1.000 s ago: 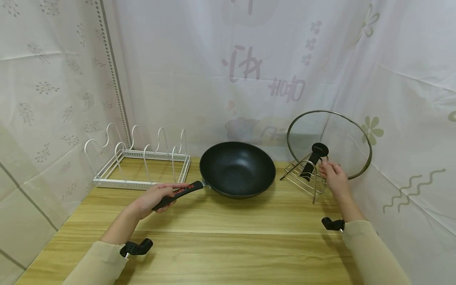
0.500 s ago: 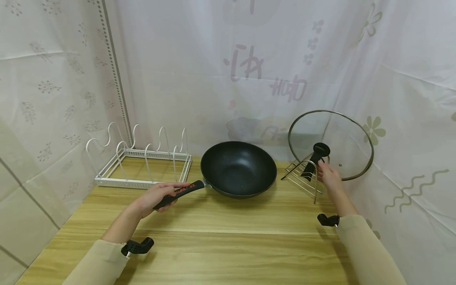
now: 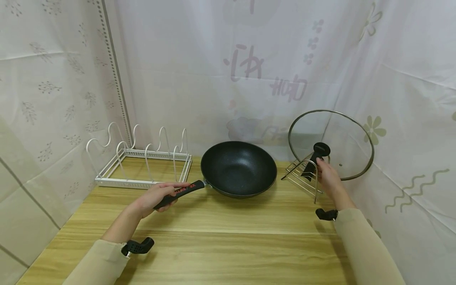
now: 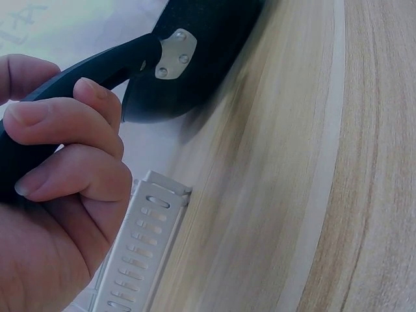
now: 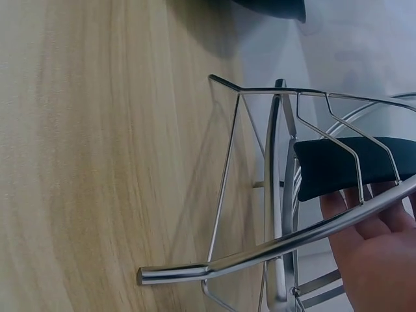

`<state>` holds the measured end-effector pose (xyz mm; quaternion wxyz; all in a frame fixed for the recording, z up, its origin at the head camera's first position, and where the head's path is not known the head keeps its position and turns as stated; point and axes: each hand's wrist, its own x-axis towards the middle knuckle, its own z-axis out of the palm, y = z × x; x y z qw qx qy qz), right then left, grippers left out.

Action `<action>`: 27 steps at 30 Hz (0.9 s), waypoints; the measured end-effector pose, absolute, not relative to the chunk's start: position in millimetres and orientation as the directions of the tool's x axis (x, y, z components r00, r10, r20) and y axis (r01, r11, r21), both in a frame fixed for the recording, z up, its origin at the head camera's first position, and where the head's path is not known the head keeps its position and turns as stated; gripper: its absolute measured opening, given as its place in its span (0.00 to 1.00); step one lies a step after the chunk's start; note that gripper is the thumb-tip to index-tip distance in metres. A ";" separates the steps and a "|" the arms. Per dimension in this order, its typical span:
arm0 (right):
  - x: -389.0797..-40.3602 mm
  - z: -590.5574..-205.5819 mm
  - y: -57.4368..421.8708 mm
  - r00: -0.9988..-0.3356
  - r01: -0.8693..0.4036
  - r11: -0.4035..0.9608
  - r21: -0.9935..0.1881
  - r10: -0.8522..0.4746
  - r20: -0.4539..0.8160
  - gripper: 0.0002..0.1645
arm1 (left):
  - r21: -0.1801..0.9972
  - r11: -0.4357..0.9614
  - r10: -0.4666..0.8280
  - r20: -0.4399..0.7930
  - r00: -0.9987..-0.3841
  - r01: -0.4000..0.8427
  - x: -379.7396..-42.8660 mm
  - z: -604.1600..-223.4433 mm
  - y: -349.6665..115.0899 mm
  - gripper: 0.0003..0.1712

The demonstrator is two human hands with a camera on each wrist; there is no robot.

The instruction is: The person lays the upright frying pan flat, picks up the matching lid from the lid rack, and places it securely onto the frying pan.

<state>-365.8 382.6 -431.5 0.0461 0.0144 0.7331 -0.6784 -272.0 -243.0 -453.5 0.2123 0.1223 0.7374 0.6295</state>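
Observation:
My left hand [image 3: 156, 198] grips the black handle [image 3: 185, 193] of a dark non-stick wok [image 3: 238, 168] standing on the table. In the left wrist view, curled fingers wrap that handle below the riveted bracket [image 4: 174, 54]. At the right, a large glass lid [image 3: 347, 138] with a metal rim leans upright in a small wire lid stand [image 3: 315, 186]. My right hand [image 3: 329, 178] holds the lid's black knob handle [image 3: 315, 158] from its right side. In the right wrist view, fingers reach behind the stand's wires to this handle [image 5: 354, 166]; its far end is out of frame.
A white rack [image 3: 124, 183] with several tall wire loops stands at the back left, close to the wok's handle. Printed curtains [image 3: 199, 79] hang behind and at both sides. The wooden table [image 3: 242, 245] stretches in front of the wok.
My right hand has shifted left and closer in on the lid's handle, its forearm swinging slightly left. The left hand keeps its grip; wok and lid have stayed in place.

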 end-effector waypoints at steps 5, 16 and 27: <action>-366.7 -430.9 382.8 -0.992 0.053 -0.075 -0.996 -0.121 -0.044 0.31 | 0.980 0.179 0.451 -0.157 -0.879 -0.083 -272.8 -454.2 -243.2 0.34; -372.5 -430.2 379.4 -0.990 0.075 -0.049 -0.996 -0.120 -0.069 0.20 | 0.978 0.186 0.444 -0.167 -0.880 -0.091 -272.4 -452.0 -243.4 0.35; -383.4 -428.5 381.1 -0.979 0.084 -0.160 -0.984 -0.198 -0.052 0.22 | 0.976 0.198 0.447 -0.176 -0.877 -0.095 -272.0 -451.5 -243.9 0.35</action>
